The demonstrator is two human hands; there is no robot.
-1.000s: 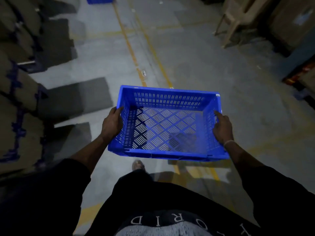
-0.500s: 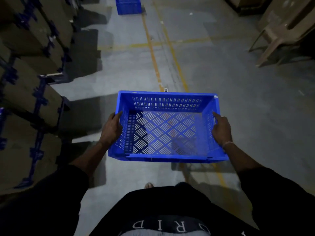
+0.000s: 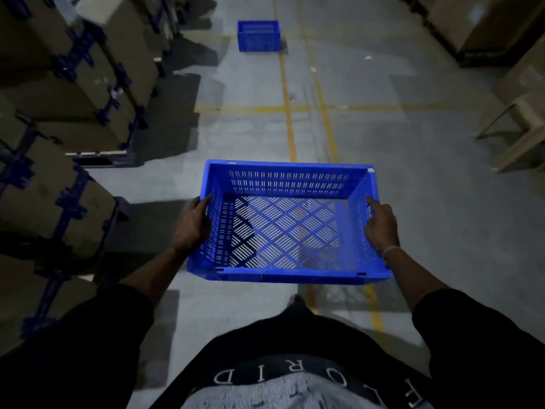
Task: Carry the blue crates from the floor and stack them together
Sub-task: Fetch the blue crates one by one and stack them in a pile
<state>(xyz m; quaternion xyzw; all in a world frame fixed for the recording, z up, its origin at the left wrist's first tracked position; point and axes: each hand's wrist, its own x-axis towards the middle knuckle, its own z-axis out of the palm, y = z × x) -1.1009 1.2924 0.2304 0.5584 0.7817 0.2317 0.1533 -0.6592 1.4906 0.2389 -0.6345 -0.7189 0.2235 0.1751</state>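
I hold an empty blue slotted crate [image 3: 287,178] level in front of my waist, above the grey floor. My left hand [image 3: 192,225] grips its left wall and my right hand [image 3: 382,228] grips its right wall, thumbs inside the rim. Far ahead on the floor stands a taller blue crate stack [image 3: 259,36], just left of the yellow floor lines. It is well out of arm's reach.
Stacks of brown cartons with blue strapping [image 3: 73,93] line the left side of the aisle. A beige plastic chair [image 3: 519,128] and large cartons [image 3: 483,25] stand on the right. Yellow lines [image 3: 290,125] run down the aisle between them.
The view has swung and advanced along the aisle. The far blue crate stack now shows fully and nearer. The crate stays in both hands at the same height.
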